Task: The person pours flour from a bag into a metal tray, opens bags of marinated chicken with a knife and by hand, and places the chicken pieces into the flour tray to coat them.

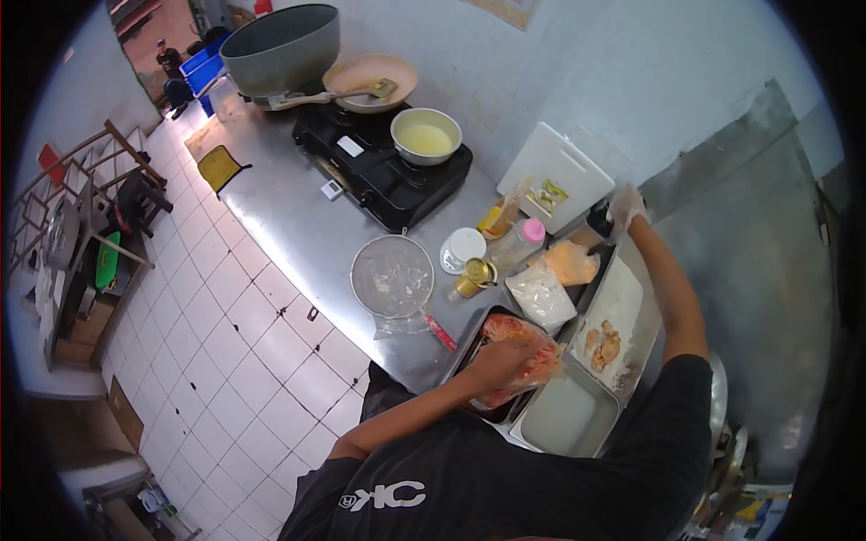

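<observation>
My left hand (507, 362) is bare and lies on a clear plastic bag of red, raw-looking meat (539, 353), its fingers curled into the plastic. The bag sits over a dark metal tray (494, 326). My right hand (624, 209) wears a clear plastic glove and reaches to the far side, beside a dark container (595, 222). Its fingers look closed, but what they grip is hidden. Between my arms, a flour-dusted tray (631, 311) bears some pale meat pieces (603, 346). Nearer my body is a metal pan of cloudy liquid (570, 417).
A red-handled strainer (392, 278), a white-lidded jar (464, 249), a pink-capped bottle (523, 242), a bag of white powder (541, 296) and an orange bag (572, 262) crowd the metal counter. A black stove (397, 194) carries pans. A white cutting board (557, 176) leans on the wall.
</observation>
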`<action>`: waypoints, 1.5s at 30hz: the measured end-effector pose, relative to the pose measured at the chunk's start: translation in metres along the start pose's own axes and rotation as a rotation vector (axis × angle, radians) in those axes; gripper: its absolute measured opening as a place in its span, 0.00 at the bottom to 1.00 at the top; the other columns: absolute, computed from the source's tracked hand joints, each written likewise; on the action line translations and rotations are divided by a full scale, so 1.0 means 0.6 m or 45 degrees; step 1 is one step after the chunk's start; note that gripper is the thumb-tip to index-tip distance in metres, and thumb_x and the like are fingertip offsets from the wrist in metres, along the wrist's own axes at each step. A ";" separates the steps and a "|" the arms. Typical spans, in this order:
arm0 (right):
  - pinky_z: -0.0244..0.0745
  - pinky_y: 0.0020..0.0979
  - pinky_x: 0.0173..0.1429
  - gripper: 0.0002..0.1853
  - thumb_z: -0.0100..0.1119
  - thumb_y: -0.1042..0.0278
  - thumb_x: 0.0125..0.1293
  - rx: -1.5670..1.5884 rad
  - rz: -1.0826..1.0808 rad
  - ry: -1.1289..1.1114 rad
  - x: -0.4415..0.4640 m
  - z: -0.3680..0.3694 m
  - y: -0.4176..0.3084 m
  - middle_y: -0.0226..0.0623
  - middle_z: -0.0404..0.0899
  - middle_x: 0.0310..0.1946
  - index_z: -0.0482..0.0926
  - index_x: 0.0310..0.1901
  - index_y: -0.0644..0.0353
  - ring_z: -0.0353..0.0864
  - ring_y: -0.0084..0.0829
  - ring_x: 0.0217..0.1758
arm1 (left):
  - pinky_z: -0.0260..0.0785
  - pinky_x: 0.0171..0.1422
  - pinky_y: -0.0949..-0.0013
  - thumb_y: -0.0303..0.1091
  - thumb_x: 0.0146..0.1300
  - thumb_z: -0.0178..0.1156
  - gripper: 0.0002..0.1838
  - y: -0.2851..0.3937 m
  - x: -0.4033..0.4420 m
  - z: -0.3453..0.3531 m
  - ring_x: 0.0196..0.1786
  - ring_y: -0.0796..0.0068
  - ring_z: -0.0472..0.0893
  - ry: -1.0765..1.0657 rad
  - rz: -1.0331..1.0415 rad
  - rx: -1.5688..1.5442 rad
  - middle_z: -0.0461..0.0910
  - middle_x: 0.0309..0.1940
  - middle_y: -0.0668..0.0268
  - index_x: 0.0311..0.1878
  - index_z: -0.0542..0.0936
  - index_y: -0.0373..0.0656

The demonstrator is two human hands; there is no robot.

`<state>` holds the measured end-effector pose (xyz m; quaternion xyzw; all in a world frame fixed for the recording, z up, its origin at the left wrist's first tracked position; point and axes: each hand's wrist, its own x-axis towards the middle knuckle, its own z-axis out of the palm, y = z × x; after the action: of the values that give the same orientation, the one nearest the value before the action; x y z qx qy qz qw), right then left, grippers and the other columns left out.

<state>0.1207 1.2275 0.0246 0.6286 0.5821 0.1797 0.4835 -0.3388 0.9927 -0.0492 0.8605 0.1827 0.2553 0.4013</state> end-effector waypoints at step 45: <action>0.71 0.27 0.25 0.14 0.67 0.56 0.64 2.833 1.620 -0.039 -0.860 0.051 -0.487 0.25 0.76 0.19 0.82 0.35 0.60 0.75 0.18 0.20 | 0.71 0.43 0.52 0.29 0.65 0.64 0.06 0.003 0.024 -0.005 0.39 0.44 0.80 -0.179 -0.070 -0.066 0.80 0.35 0.51 0.37 0.79 0.37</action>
<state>-0.1509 0.7055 -0.0545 0.8606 0.0109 -0.2101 -0.4638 -0.3286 1.0007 -0.0418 0.8604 0.1708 0.1877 0.4420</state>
